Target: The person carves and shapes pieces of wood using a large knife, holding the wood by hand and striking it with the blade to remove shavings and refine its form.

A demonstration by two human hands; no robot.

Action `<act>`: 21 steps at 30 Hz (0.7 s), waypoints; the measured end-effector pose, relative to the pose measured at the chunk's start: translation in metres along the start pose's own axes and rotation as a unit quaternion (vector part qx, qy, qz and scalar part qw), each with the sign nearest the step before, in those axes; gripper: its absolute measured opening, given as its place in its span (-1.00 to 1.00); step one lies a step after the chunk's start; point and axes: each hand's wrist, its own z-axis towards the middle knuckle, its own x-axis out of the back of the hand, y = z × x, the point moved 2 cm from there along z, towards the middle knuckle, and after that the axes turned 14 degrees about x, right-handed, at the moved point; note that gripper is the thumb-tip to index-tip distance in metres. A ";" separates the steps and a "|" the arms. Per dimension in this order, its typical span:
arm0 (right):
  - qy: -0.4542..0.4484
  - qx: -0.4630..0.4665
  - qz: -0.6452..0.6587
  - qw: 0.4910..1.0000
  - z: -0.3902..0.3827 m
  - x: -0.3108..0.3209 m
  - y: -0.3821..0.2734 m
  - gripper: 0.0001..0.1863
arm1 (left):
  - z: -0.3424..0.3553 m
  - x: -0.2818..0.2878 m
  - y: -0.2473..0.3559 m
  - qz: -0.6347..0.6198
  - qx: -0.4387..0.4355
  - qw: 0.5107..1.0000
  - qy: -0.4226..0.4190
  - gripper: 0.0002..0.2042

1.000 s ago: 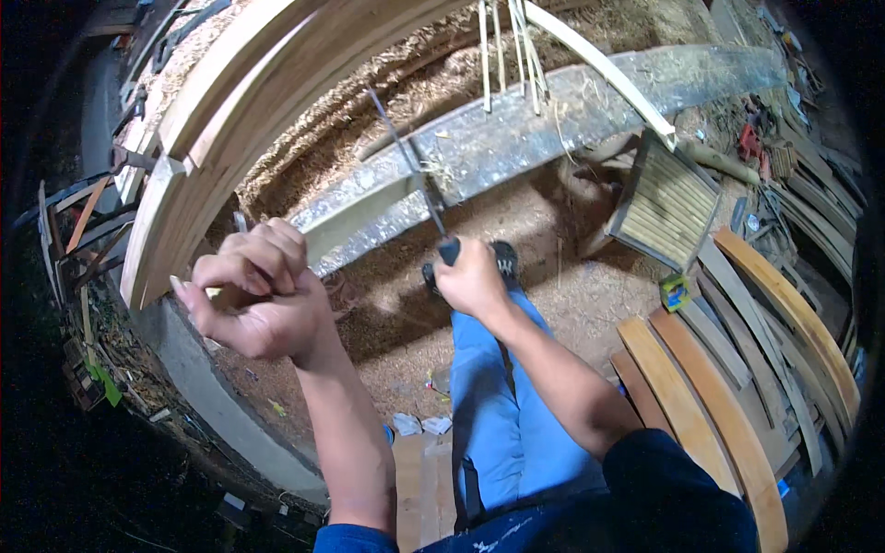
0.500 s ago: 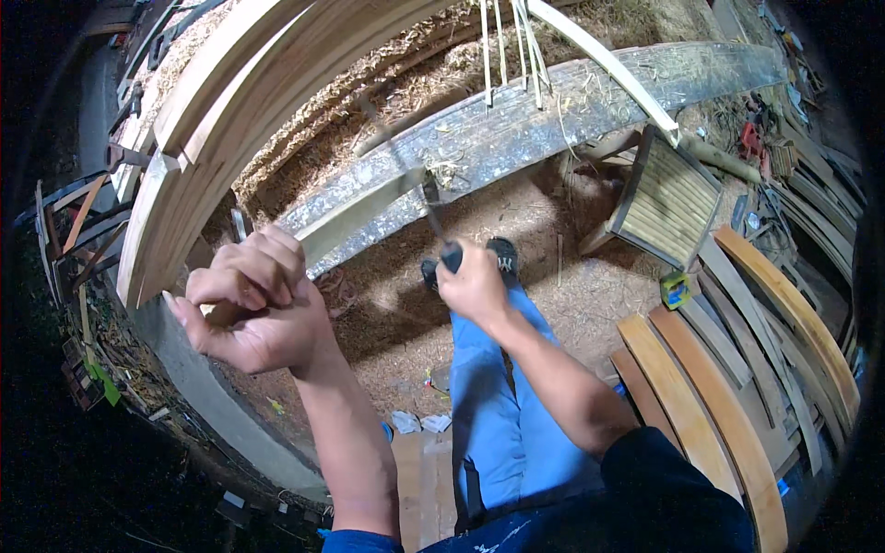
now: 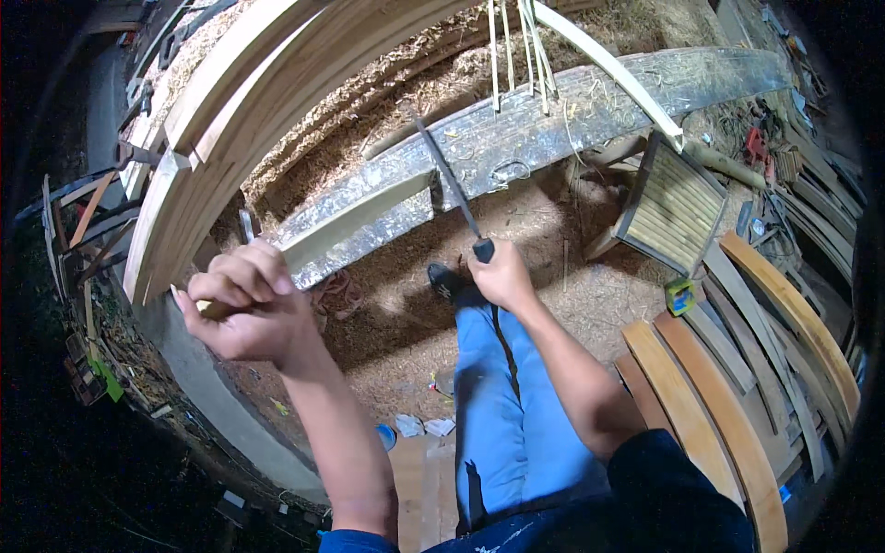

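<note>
My left hand is closed around one end of a pale, flat wooden strip. The strip slants up and to the right over the plank bench, and its far end looks dark. In my right hand is the black handle of a tool with a long, narrow dark blade; I cannot tell whether it is a knife or a file. The blade points up and leftward, crossing above the bench just right of the strip's dark end. I cannot make out any contact between them.
Large curved timbers rise at the left. Thin pale strips hang over the bench. A slatted stool stands at the right, with a yellow tape measure near it. Curved boards lie at the lower right. Shavings cover the ground.
The blade, blurred before, now shows sharply. My right hand has shifted right, away from the strip's end. My left hand has moved slightly up and left, still gripping the strip.
</note>
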 end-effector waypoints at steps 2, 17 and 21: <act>0.025 0.002 0.048 0.999 -0.013 0.013 -0.003 -0.71 | -0.003 0.031 0.000 -0.033 0.012 0.996 0.084 -0.51; 0.131 0.018 0.348 0.928 0.002 0.090 -0.047 -0.71 | -0.029 0.099 -0.021 -0.294 0.096 0.948 0.068 -0.61; 0.095 0.014 0.360 0.928 -0.002 0.090 -0.048 -0.72 | -0.027 0.095 -0.024 -0.329 0.107 0.936 0.067 -0.60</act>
